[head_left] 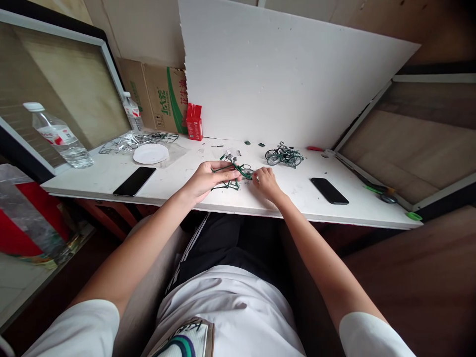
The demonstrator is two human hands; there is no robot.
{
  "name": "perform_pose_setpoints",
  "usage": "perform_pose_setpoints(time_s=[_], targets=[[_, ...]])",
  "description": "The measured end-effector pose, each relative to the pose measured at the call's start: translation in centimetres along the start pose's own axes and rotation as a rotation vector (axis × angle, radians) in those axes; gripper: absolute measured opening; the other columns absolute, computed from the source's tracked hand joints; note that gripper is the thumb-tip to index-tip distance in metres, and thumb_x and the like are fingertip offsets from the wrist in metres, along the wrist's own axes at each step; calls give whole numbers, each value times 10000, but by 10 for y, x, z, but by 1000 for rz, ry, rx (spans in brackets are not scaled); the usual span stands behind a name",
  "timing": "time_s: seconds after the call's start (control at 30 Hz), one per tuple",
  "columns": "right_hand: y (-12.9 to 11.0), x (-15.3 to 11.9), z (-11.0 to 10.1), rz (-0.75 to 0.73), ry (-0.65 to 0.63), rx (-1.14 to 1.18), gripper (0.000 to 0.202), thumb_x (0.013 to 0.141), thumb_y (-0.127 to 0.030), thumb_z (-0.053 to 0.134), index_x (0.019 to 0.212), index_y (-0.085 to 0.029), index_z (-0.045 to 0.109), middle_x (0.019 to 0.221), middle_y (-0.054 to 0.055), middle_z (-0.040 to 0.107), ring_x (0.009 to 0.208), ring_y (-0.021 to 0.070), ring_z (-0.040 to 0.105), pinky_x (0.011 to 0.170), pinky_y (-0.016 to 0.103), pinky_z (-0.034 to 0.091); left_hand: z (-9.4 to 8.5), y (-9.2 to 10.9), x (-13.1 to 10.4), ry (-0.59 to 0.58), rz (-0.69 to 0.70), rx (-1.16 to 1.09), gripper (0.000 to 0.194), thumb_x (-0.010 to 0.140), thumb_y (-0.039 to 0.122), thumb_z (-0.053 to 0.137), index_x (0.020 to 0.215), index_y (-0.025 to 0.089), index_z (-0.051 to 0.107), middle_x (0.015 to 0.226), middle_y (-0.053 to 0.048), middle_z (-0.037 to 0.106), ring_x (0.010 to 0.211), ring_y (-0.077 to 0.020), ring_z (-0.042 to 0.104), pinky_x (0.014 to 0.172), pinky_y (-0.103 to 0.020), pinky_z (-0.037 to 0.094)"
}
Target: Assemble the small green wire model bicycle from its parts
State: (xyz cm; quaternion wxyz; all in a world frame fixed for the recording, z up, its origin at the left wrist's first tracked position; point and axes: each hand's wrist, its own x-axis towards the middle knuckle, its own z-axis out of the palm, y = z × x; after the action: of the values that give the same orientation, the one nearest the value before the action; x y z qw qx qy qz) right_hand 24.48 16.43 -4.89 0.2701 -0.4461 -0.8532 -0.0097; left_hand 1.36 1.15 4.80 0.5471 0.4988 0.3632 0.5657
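1. Left hand [208, 179] curls around a small green metal bicycle frame [232, 174], thumb and fingers pinching its thin tubes just above the table near the front edge.
2. Right hand [265, 181] rests just right of the frame, fingertips pressed together on a small part at the frame's right end; what exactly they pinch is too small to tell.
3. Large white foam board [282, 74] leans upright at the far side of the white table [260, 201].
4. Brown cardboard box with green print [159, 96] stands far left, and a small red carton [194, 121] stands just to its right.
5. Clear plastic water bottle [59, 136] lies tilted at the far left; a second clear bottle [132, 111] stands by the box.
6. Round white plate [150, 153] sits left of the hands, beside flat part sprues [126, 141].
7. Two black phones lie flat: one [134, 181] left, one [329, 191] right.
8. Finished green model bicycles [284, 155] stand far right of the hands.
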Motion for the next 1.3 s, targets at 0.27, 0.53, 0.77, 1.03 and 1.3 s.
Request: perform_pose_setpoints(time_s=[0.27, 0.53, 0.77, 1.03, 1.3], targets=[[-37, 1, -68, 26, -115, 807, 485, 1014, -713, 528, 1033, -233, 594, 1032, 58, 680, 982, 200, 637, 914, 341, 533, -4, -3, 0, -96, 27, 52, 426, 700, 392, 974, 1007, 143, 814, 984, -122, 813, 1003, -265, 767, 1042, -430, 518], [-83, -18, -129, -87, -284, 1058, 393, 949, -616, 723, 962, -224, 698, 937, 36, 695, 889, 177, 660, 891, 341, 553, -4, 1, -4, -281, -8, 110, 448, 747, 341, 952, 1110, 135, 792, 1121, -146, 790, 950, -253, 774, 941, -394, 533], [-86, -22, -133, -153, -375, 1104, 340, 935, -533, 781, 948, -195, 747, 866, 35, 704, 846, 169, 646, 824, 319, 543, -5, 4, -5, -413, -19, 105, 418, 787, 292, 931, 1142, 130, 782, 1093, -133, 789, 880, -216, 771, 871, -342, 546], [-88, -22, -131, -153, -404, 1138, 331, 946, -529, 770, 940, -199, 738, 840, 30, 707, 833, 176, 670, 832, 333, 546, -5, 3, -5, -428, -37, 61, 377, 797, 281, 923, 1112, 133, 779, 1048, -114, 787, 860, -198, 764, 898, -341, 544], [-90, -23, -133, -172, -409, 1091, 330, 953, -520, 763, 953, -190, 742, 853, 33, 710, 824, 163, 643, 814, 317, 529, -7, 3, -4, -418, -63, 87, 421, 800, 293, 920, 1165, 138, 778, 1071, -119, 782, 861, -193, 763, 840, -309, 531]])
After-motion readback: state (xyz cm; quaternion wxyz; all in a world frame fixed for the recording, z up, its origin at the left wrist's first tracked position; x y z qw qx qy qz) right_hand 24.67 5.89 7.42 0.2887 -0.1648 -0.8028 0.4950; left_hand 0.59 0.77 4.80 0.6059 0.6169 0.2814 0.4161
